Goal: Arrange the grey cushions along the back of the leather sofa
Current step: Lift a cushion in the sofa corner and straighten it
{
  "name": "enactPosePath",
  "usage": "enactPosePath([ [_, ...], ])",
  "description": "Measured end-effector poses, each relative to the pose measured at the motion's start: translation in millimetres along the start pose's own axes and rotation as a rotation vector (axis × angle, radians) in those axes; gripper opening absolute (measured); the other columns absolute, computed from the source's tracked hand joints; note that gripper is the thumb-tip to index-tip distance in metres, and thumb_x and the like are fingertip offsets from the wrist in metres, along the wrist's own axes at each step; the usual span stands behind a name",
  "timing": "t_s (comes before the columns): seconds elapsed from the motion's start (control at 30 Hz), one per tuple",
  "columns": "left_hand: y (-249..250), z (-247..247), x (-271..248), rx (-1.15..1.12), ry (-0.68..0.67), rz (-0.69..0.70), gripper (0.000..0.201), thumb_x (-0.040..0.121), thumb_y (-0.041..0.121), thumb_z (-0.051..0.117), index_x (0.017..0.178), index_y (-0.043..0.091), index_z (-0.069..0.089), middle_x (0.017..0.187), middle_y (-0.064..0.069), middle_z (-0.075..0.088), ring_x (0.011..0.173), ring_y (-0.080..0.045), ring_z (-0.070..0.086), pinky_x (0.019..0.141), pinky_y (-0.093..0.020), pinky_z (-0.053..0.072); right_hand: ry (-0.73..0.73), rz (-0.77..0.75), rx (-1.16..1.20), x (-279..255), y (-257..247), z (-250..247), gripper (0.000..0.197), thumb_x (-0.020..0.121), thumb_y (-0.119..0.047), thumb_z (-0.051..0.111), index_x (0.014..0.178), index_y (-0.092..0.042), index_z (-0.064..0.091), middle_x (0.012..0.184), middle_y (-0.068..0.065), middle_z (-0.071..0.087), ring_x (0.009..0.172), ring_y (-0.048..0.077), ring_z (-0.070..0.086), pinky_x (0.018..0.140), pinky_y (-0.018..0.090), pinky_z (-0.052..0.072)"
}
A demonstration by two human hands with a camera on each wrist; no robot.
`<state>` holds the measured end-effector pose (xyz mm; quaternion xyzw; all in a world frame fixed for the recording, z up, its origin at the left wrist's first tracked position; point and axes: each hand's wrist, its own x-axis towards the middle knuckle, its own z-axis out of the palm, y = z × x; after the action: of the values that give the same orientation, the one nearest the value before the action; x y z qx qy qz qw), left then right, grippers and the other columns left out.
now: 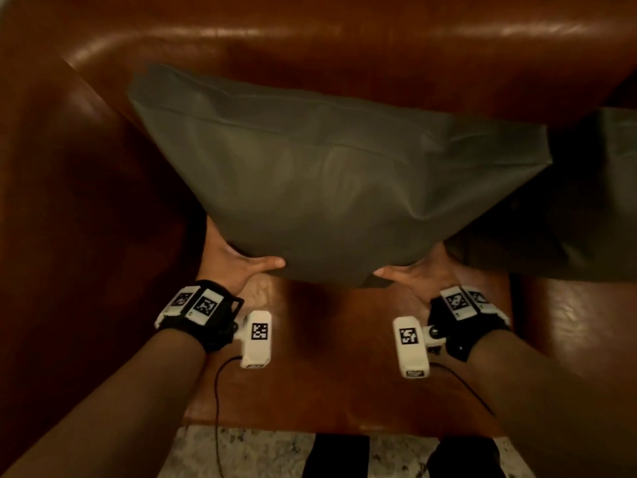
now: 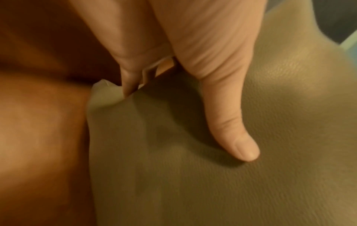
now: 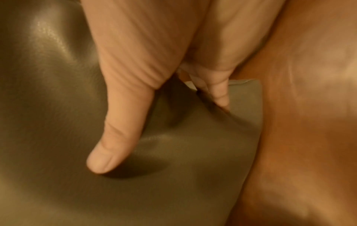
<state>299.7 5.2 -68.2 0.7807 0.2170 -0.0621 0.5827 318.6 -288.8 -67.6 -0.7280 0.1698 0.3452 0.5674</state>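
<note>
Here both hands (image 1: pixel 238 260) (image 1: pixel 418 274) grip 1 grey cushion (image 1: pixel 327 181) over the sofa (image 1: pixel 344 39)

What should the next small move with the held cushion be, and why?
Probably carry the grey cushion forward and stand it against the sofa back. Both the left hand and the right hand pinch its near edge, thumbs on top, and it is still tilted over the seat rather than propped. A second grey cushion sits at its right, so it belongs beside that.

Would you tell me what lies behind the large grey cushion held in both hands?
Behind the large grey leather cushion rises the brown leather sofa back; its lower part and the seat beneath are covered.
</note>
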Motion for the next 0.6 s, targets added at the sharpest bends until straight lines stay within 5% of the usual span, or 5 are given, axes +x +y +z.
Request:
enactPosePath([
  [0.1, -11, -30, 18, 0.089, 0.07, -0.018, 0.114, 0.047, -0.011, 0.094, 0.146, 0.0, 0.038, 0.139, -0.005, 0.057, 0.116, -0.005, 0.06, 0.088, 0.003, 0.045, 0.195, -0.005, 0.112, 18, -2, 21, 0.099, 0.067, -0.001, 0.091, 0.148, 0.001, 0.034, 0.14, 0.003, 0.051, 0.115, 0.006, 0.067, 0.07, -0.006, 0.045],
  [0.2, -19, -39, 33, 0.124, 0.056, -0.041, 0.11, 0.051, -0.011, 0.093, 0.145, -0.003, 0.037, 0.143, -0.013, 0.056, 0.124, -0.015, 0.055, 0.085, 0.006, 0.042, 0.154, -0.123, 0.007, 28, -18, 33, 0.115, 0.06, -0.008, 0.096, 0.154, -0.01, 0.028, 0.14, -0.005, 0.052, 0.125, 0.005, 0.048, 0.096, 0.002, 0.03],
  [0.33, -26, -32, 33, 0.036, 0.098, -0.055, 0.114, 0.052, -0.01, 0.093, 0.149, -0.001, 0.033, 0.147, -0.014, 0.054, 0.127, -0.017, 0.054, 0.089, 0.003, 0.045, 0.25, -0.207, 0.012, 23, -9, 32, 0.122, 0.059, -0.006, 0.096, 0.155, -0.012, 0.022, 0.134, -0.013, 0.047, 0.121, -0.001, 0.048, 0.086, -0.011, 0.03],
  [0.47, -32, -22, 4, -0.167, 0.177, -0.153, 0.121, 0.066, -0.016, 0.084, 0.16, 0.02, 0.018, 0.159, -0.005, 0.042, 0.141, -0.018, 0.048, 0.116, -0.042, 0.044, 0.335, -0.218, 0.184, 6, 12, 61, 0.14, 0.057, -0.009, 0.096, 0.162, -0.018, 0.005, 0.154, -0.009, 0.041, 0.13, -0.009, 0.05, 0.11, 0.015, 0.043],
  [0.6, -40, -4, -13, -0.201, 0.113, -0.149, 0.133, 0.06, -0.007, 0.09, 0.161, 0.027, 0.01, 0.16, -0.004, 0.041, 0.141, -0.018, 0.048, 0.106, -0.027, 0.051, 0.303, -0.154, 0.341, -3, 15, 95, 0.146, 0.057, -0.01, 0.094, 0.16, -0.032, -0.007, 0.157, -0.004, 0.042, 0.136, 0.005, 0.053, 0.111, 0.029, 0.049],
])
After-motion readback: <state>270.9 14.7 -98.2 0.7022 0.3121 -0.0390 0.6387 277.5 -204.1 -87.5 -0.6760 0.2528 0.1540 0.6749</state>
